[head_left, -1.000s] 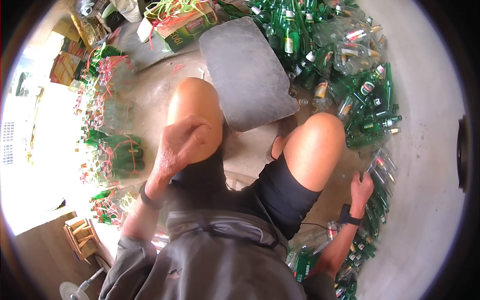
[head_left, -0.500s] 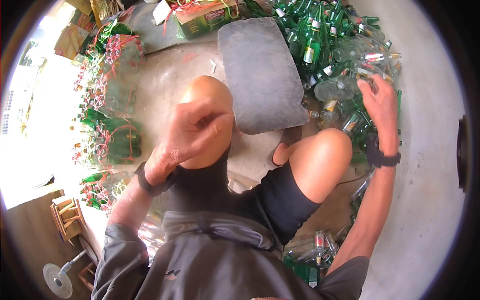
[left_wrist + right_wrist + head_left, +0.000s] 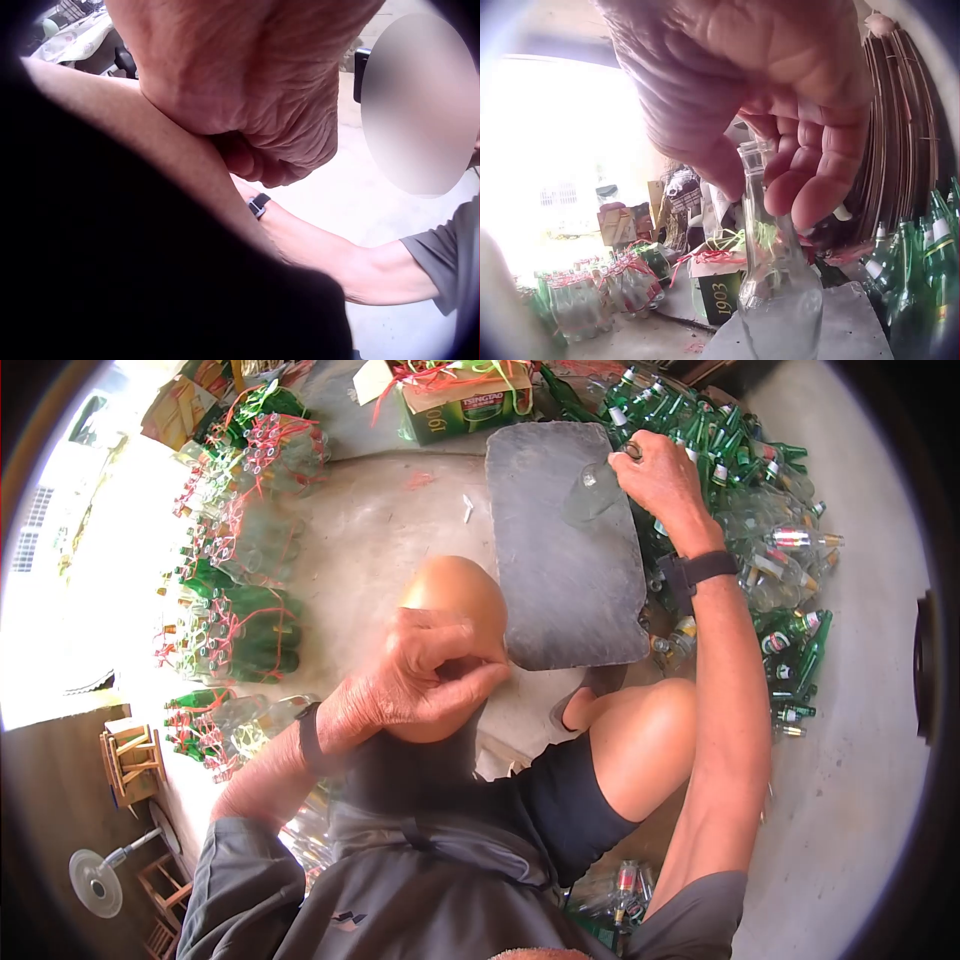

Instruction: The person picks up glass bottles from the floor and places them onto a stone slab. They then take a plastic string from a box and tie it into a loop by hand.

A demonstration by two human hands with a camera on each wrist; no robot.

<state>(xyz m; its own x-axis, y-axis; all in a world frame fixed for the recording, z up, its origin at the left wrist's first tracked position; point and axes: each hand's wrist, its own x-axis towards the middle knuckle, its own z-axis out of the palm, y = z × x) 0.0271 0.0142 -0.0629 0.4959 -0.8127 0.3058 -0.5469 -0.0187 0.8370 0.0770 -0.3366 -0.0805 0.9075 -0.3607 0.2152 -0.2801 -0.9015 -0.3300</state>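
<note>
My right hand [image 3: 662, 482] pinches the neck of a clear glass bottle [image 3: 780, 315] between thumb and fingers. In the head view the bottle's body overlaps the upper right part of a dark grey slab [image 3: 560, 580]. The right wrist view shows the bottle upright, its mouth up among the fingers. My left hand [image 3: 435, 672] rests over the left knee [image 3: 455, 585], fingers loosely curled with nothing in them. From the left wrist camera, only the back and side of that left hand [image 3: 247, 82] show, above the bare leg.
A heap of green and clear bottles [image 3: 790, 510] lies right of the slab along the pale wall [image 3: 860, 780]. Bottles tied with red string [image 3: 255, 630] stand at left. A green carton [image 3: 470, 415] with red and green strings sits beyond the slab. A fan [image 3: 97, 882] is at lower left.
My right hand went from the bottles beside the right knee to the heap farther forward, then left over the slab with a clear bottle. The left hand stays at the left knee.
</note>
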